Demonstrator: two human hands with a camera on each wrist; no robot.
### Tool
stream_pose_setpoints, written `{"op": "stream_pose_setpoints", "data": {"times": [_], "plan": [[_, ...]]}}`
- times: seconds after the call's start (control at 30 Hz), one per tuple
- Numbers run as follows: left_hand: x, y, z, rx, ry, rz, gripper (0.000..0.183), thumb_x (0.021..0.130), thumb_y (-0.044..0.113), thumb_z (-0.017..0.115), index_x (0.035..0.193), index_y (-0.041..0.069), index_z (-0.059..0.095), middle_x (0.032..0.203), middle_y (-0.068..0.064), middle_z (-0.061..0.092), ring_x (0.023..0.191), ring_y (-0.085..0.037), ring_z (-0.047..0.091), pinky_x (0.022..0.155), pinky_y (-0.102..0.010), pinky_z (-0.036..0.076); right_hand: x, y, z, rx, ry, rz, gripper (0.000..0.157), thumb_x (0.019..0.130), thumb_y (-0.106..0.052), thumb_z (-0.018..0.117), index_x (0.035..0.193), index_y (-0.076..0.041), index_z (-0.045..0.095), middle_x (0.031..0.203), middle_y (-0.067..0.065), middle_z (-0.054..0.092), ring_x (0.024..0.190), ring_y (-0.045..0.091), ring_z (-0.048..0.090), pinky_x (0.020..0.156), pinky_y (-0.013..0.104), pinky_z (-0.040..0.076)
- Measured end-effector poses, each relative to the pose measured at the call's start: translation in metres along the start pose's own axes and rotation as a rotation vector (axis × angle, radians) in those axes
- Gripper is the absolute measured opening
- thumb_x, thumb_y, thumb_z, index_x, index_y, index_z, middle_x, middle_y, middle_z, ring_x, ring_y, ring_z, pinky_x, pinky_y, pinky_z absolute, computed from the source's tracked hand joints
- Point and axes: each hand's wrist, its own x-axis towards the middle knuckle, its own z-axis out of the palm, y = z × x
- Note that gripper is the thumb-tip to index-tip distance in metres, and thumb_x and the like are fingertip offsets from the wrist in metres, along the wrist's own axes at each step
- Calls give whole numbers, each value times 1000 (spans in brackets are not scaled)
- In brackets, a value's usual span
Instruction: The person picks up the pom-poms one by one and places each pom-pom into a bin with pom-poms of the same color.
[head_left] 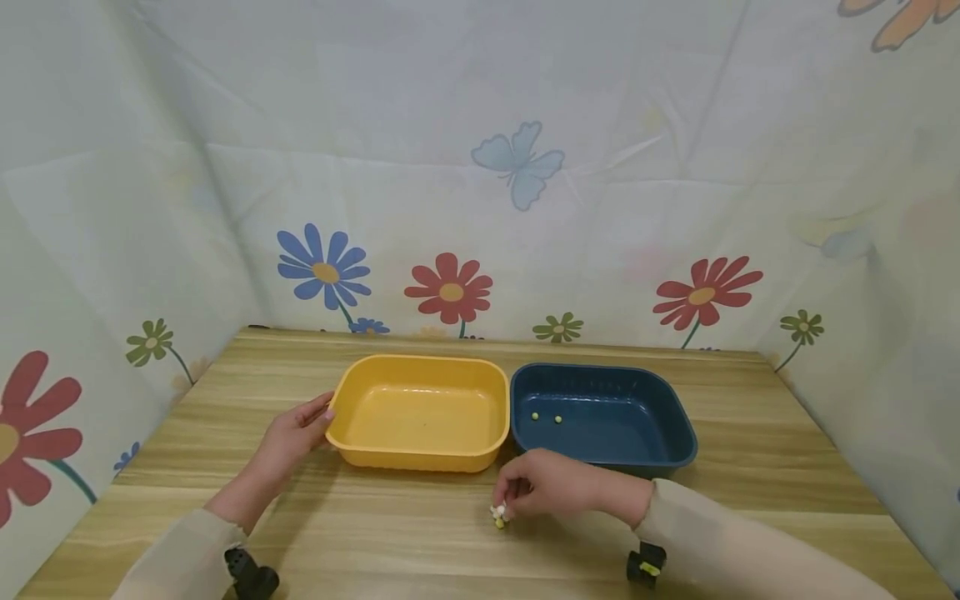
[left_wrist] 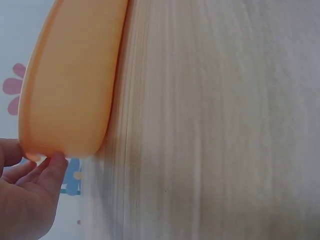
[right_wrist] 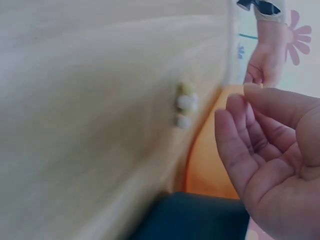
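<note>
My left hand (head_left: 296, 432) holds the left end of a yellow plastic basin (head_left: 418, 460), pinching its rim between thumb and fingers in the left wrist view. Just in front of the basins, my right hand (head_left: 551, 483) hovers low over the table beside a small cluster of white and yellow beads (head_left: 499, 516). The right wrist view shows its fingers (right_wrist: 231, 137) loosely bent, with the beads (right_wrist: 185, 102) lying apart from the fingertips and nothing visible in its grasp. A dark blue basin (head_left: 622, 425) stands against the yellow one's right side.
Two small yellow-green beads (head_left: 558, 419) lie inside the blue basin near its left end. Both basins rest on a wood-grain table (head_left: 390, 533). Behind it hangs a white cloth (head_left: 375, 183) printed with flowers and a butterfly.
</note>
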Motion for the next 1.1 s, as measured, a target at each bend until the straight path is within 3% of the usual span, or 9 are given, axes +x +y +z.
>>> {"op": "stream_pose_setpoints", "data": {"times": [0.07, 0.13, 0.2, 0.27, 0.57, 0.77, 1.1], "plan": [[1, 0, 0, -4, -6, -4, 58, 111, 24, 44, 159, -5, 26, 161, -29, 35, 121, 1, 58, 89, -7, 52, 4, -4, -6, 25, -9, 7, 7, 93, -6, 71, 98, -10, 74, 87, -6, 69, 77, -3, 55, 71, 14, 51], [2, 0, 0, 0, -10, -14, 58, 112, 24, 43, 160, -4, 25, 162, -28, 33, 135, -15, 55, 92, -7, 52, 10, -9, -12, 53, -8, 21, 7, 94, -6, 71, 99, -9, 75, 86, -5, 69, 76, 0, 56, 70, 15, 50], [2, 0, 0, 13, -13, -22, 59, 112, 24, 41, 161, -3, 23, 164, -27, 30, 146, -30, 43, 95, -8, 52, 18, -14, -18, 72, -2, 32, 7, 95, -8, 71, 100, -8, 75, 84, -4, 68, 74, 3, 56, 69, 16, 51], [3, 0, 0, 17, -15, -25, 59, 112, 25, 40, 161, -3, 22, 165, -27, 28, 151, -37, 35, 98, -9, 51, 27, -19, -26, 100, 15, 50, 7, 95, -9, 71, 101, -7, 75, 83, -2, 68, 73, 7, 57, 69, 20, 53], [4, -2, 1, 9, -18, 6, 59, 112, 23, 42, 161, -3, 23, 164, -27, 29, 149, -33, 36, 98, -9, 51, 66, -35, -55, 145, 42, 114, 15, 97, -14, 70, 109, -6, 73, 87, 4, 69, 77, 12, 63, 82, 24, 61], [5, -1, 0, 10, -18, 30, 57, 111, 20, 42, 160, -5, 23, 163, -28, 30, 147, -31, 38, 96, -7, 51, 86, -43, -71, 133, 3, 88, 19, 99, -11, 67, 115, -2, 70, 91, 9, 69, 78, 11, 64, 85, 26, 62], [6, -1, 0, 18, -19, 22, 57, 111, 17, 43, 159, -6, 24, 163, -29, 31, 148, -33, 37, 96, -7, 50, 117, -50, -88, 117, -18, 134, 19, 99, -13, 68, 115, -4, 70, 115, 25, 69, 82, 13, 65, 85, 25, 62]]}}
